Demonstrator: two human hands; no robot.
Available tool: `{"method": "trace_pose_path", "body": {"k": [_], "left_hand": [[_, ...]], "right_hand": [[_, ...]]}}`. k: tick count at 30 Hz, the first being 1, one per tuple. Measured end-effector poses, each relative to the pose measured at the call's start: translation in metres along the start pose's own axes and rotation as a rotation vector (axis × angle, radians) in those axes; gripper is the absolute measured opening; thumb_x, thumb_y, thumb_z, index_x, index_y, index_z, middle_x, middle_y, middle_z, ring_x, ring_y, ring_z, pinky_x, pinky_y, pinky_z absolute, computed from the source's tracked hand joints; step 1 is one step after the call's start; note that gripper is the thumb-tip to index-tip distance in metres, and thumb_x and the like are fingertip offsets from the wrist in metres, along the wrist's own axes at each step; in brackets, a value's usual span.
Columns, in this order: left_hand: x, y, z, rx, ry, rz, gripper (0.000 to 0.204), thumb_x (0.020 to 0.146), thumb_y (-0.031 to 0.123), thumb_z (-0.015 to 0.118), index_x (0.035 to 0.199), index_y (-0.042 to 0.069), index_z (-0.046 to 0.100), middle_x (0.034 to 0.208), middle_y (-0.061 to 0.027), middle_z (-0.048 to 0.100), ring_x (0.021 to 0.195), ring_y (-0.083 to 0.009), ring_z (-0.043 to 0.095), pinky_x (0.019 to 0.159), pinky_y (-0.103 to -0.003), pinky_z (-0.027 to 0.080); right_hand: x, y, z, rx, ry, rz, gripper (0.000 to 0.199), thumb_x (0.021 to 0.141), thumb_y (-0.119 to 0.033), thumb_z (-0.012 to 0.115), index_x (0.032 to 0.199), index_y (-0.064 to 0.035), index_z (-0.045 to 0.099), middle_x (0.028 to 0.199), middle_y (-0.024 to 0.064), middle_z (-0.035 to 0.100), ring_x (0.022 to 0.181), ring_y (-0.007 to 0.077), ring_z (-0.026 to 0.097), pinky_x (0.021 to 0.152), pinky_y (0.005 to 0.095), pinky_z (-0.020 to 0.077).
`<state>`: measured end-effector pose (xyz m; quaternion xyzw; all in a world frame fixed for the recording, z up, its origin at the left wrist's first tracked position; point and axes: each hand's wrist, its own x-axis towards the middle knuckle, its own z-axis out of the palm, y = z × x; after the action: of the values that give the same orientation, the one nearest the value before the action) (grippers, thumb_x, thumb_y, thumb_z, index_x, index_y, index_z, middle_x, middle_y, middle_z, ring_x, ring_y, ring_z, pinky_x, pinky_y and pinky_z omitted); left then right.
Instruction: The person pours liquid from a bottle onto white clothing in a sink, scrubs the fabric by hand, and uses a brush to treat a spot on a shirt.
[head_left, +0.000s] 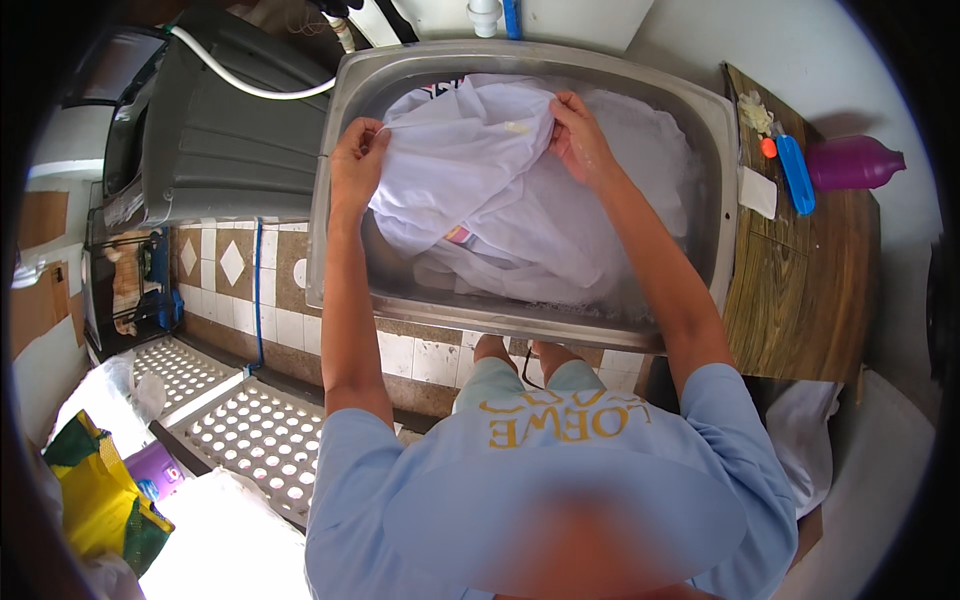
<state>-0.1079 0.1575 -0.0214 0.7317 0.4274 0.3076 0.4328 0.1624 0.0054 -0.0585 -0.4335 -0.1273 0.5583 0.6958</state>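
White cloth (455,165) in the metal sink (721,180), pinched by left hand (358,160) at ten o'clock, right hand (584,142) at two. Best held evenly taut, yellowish mark (515,127) flat between both grips, without dragging the folds (550,258) at six o'clock.

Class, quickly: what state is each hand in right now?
Left hand: closed, pinching the white cloth.
Right hand: closed, pinching the same cloth farther right.
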Motion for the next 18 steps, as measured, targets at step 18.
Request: {"method": "trace_pose_path", "body": {"k": [18], "left_hand": [[0.033,-0.023,-0.009,-0.236,0.105,-0.001,0.011,0.094,0.015,0.061,0.094,0.004,0.061,0.077,0.0045,0.055,0.068,-0.0022,0.044,0.061,-0.018,0.036]], "right_hand": [[-0.029,0.011,-0.024,0.219,-0.049,0.164,0.018,0.092,-0.013,0.061,0.104,-0.0023,0.054,0.102,0.0069,0.062,0.094,0.0155,0.061,0.085,0.0293,0.0515]]}}
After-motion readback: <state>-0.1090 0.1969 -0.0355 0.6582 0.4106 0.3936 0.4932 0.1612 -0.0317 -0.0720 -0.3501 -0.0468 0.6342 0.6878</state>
